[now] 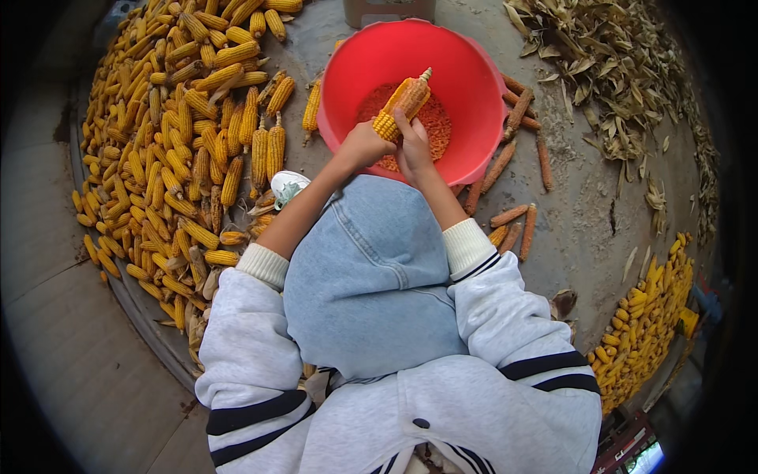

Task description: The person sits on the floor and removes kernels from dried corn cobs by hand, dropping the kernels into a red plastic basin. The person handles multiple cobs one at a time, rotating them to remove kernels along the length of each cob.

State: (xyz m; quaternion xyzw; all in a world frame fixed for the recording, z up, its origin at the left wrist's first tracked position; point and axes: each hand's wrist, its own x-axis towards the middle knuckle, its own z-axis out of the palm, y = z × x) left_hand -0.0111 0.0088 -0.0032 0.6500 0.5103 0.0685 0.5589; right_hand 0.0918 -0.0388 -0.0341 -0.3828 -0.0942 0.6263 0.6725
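Over a red plastic basin (355, 65), both my hands hold one partly shelled ear of corn (408, 98). My left hand (365, 146) grips its lower end, where yellow kernels remain in rows. Against the ear's right side, my right hand (413, 139) presses with the thumb on top. Bare cob shows along the ear's upper middle, with kernels still on both sides, and its pale tip points away from me. Loose orange kernels (439, 130) cover the basin's bottom, partly hidden by my hands and the ear.
A large heap of yellow corn ears (172, 142) spreads at the left. Stripped cobs (500, 166) lie right of the basin. Dry husks (616, 77) are piled at the upper right, and another corn heap (639, 326) at the lower right. A container (388, 12) stands behind the basin.
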